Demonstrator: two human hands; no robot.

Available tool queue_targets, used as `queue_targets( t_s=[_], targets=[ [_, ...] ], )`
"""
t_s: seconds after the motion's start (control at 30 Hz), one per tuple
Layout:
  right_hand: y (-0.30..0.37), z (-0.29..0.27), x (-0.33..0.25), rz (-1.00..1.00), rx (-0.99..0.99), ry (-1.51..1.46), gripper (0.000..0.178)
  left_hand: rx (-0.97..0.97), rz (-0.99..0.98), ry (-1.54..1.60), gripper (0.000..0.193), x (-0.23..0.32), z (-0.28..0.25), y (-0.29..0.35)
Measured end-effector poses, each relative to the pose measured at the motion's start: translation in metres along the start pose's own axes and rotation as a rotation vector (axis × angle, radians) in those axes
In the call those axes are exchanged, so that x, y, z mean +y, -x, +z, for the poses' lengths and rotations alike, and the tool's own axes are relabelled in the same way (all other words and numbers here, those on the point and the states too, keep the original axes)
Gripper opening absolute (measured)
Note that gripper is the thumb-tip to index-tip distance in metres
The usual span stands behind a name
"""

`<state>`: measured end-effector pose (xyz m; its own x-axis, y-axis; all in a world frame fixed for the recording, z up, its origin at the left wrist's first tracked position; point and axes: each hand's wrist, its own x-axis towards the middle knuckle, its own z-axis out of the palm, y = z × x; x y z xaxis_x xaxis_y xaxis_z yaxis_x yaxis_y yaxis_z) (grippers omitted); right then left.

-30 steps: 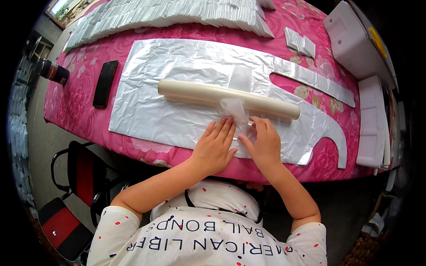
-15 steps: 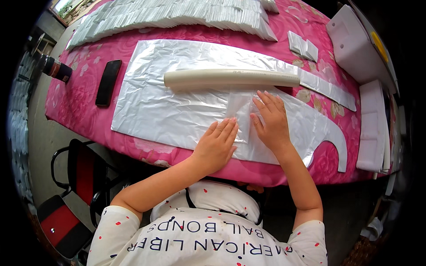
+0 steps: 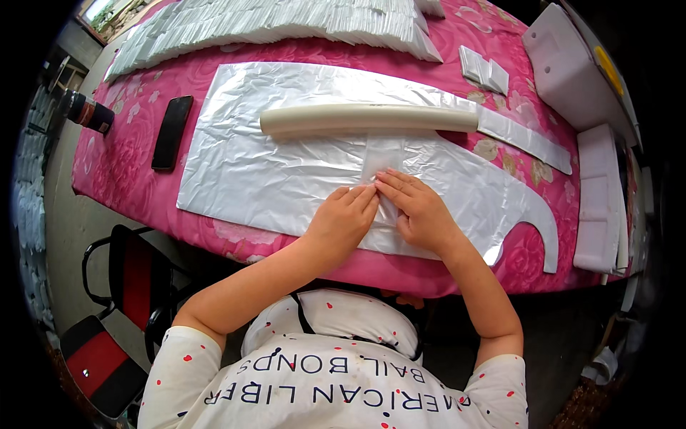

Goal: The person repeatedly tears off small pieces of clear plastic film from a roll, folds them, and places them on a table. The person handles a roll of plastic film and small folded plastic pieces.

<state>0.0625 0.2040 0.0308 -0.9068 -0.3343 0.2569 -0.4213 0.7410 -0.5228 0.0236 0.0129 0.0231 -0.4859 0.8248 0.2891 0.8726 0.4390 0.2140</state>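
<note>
White plastic carrier bags point(image 3: 286, 179) lie flat in a layer on the table, their handles stretching to the right. A narrower translucent plastic piece point(image 3: 384, 151) lies across the middle of them. My left hand point(image 3: 344, 220) and my right hand point(image 3: 418, 213) meet at the near part of this piece. Their fingertips touch and seem to pinch the film, though the fingers partly hide it. Beyond my hands, a long cream plastic pipe point(image 3: 368, 119) rests across the bags.
A pink flowered cloth point(image 3: 136, 146) covers the table. Long rows of folded white packets point(image 3: 271, 25) line the far side, with a few packets point(image 3: 484, 70) at right. A phone point(image 3: 171, 134) and dark jar point(image 3: 88, 111) sit left; white foam boxes point(image 3: 568, 64) stand right.
My right hand has moved left and nearer to me, its spread fingers drawing together. My left fingers have curled, and both hands' fingertips now meet on the translucent piece.
</note>
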Motion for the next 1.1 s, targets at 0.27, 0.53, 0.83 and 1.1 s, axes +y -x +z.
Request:
queue_targets(
  t_s=[0.27,0.53,0.83,1.1],
  targets=[
    [0.010,0.009,-0.005,-0.041,0.072,-0.011,0.040,-0.025,-0.037,0.213,0.036,0.007,-0.009,0.014],
    [0.037,0.019,-0.032,-0.095,0.110,0.036,0.030,-0.069,-0.120,0.510,0.036,0.022,-0.024,0.044],
    [0.039,0.018,-0.034,-0.042,0.136,-0.004,0.029,-0.039,0.085,0.382,0.049,0.011,-0.019,0.047],
    [0.040,0.018,-0.033,-0.062,0.116,-0.021,0.029,0.011,0.194,0.208,0.043,-0.010,0.001,0.044]
  ],
)
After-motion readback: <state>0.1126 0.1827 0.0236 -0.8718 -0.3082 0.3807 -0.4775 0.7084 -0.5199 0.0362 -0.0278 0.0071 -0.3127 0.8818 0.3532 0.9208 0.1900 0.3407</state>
